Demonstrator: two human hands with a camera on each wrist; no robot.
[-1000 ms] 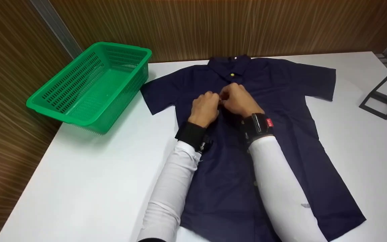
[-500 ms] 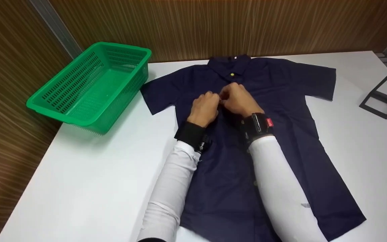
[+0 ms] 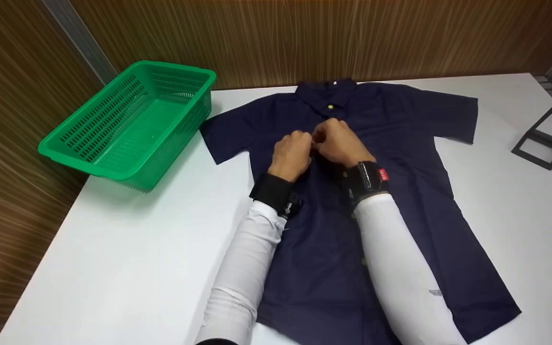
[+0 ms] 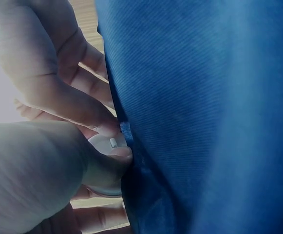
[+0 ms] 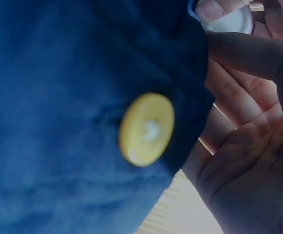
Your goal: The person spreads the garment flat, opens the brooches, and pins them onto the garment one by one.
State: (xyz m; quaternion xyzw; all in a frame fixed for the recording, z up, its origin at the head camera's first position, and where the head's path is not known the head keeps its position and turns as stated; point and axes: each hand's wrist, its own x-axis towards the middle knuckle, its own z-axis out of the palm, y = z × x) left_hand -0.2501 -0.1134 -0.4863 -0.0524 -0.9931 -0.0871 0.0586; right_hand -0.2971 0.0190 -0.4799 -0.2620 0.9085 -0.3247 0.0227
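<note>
A dark blue short-sleeved shirt (image 3: 321, 230) lies spread front up, collar at the far side. Both hands meet over its upper front, below the yellow collar button (image 3: 330, 107). My left hand (image 3: 291, 153) pinches a pale button (image 4: 100, 144) at the placket edge, thumb over its face. From the right, my right hand (image 3: 340, 141) pinches the shirt's edge beside that same button, its thumb (image 5: 248, 52) reaching in and other fingers partly behind the cloth. Another yellow button (image 5: 148, 129) shows large in the right wrist view. The buttonhole is hidden by the fingers.
A green perforated basket (image 3: 127, 124) stands on the white table (image 3: 137, 254) at the back left. A black folding frame (image 3: 546, 139) lies at the right. Wood-grain panels (image 3: 276, 43) rise behind the table.
Both hands stay at the same spot on the shirt front, with hardly any visible movement. Shirt and basket keep their places.
</note>
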